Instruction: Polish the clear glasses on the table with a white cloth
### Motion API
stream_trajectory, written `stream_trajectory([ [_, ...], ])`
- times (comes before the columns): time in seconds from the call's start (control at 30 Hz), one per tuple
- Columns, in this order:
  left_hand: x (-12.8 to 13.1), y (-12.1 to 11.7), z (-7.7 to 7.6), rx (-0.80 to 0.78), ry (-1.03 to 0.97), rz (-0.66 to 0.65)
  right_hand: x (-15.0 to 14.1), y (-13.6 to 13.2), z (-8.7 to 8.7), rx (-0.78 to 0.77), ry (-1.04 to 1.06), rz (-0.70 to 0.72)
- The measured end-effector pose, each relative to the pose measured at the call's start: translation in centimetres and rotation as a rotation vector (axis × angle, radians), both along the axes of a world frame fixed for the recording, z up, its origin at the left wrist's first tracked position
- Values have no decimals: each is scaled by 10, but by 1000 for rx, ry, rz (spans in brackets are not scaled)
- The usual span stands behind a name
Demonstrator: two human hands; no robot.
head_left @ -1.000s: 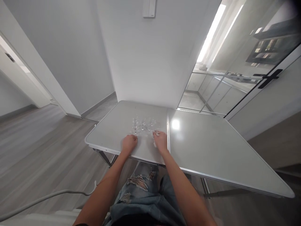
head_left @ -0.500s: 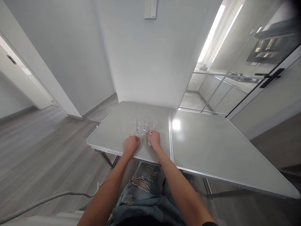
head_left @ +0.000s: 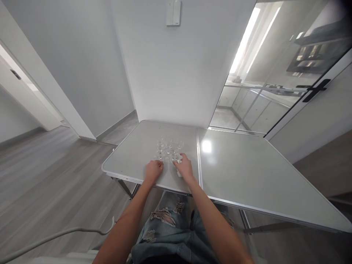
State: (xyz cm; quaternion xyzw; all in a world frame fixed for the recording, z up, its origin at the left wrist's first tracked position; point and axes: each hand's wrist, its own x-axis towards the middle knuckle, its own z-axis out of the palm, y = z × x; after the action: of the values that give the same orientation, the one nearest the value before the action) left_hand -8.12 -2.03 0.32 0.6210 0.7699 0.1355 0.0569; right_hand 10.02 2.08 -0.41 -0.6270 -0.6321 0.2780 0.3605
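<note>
A cluster of small clear pieces, seemingly glass or plastic point(head_left: 168, 147), stands on the left half of the grey folding table point(head_left: 129, 154). Their exact kind is too small to tell. At the cluster's near left side, my left hand point(head_left: 154, 170) rests with its fingers curled closed; whatever they may hold is hidden. My right hand point(head_left: 184, 168) is at the near right side, its thumb and forefinger apart beside a clear piece. A small white thing point(head_left: 179, 173), perhaps a cloth or tissue, shows under its palm and between its fingers.
A metal seam point(head_left: 198, 157) divides the tabletop, whose right half point(head_left: 247, 165) reflects a bright light. Behind the table rises a white wall point(head_left: 176, 80) with a switch box point(head_left: 173, 13). A glass door with a black handle point(head_left: 316, 90) stands right. A grey hose point(head_left: 68, 230) runs lower left.
My right hand has moved slightly right and toward me, its thumb and forefinger parting, and the white thing has shifted with it. More clear pieces now show. My left hand stays nearly still.
</note>
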Motion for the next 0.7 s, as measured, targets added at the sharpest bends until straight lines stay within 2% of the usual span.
stream_trajectory([
  [0.07, -3, -1, -1, 85, -22, -47, 31, -7, -1, 4, 84, 45],
  [0.1, -3, -2, -2, 134, -33, -81, 49, -9, 0, -23, 147, 119],
  [0.17, 1, -3, -3, 210, -65, -195, 89, -9, 4, -177, 351, 266],
  [0.2, 6, -4, -3, 228, -90, -278, 108, -8, 7, -246, 484, 291],
  [0.27, 23, -3, -1, 222, -160, -478, 141, -3, 11, -304, 701, 291],
  [0.33, 47, 0, 1, 174, -236, -674, 162, 3, 13, -267, 834, 227],
  [0.43, 84, 10, 4, 122, -276, -843, 172, 8, 11, -198, 906, 151],
  [0.5, 101, 18, 5, 123, -260, -870, 169, 10, 9, -173, 884, 162],
  [0.6, 111, 27, 2, 113, -217, -873, 160, 10, 5, -135, 799, 211],
  [0.7, 109, 30, 0, 80, -208, -863, 157, 8, 3, -93, 724, 222],
])
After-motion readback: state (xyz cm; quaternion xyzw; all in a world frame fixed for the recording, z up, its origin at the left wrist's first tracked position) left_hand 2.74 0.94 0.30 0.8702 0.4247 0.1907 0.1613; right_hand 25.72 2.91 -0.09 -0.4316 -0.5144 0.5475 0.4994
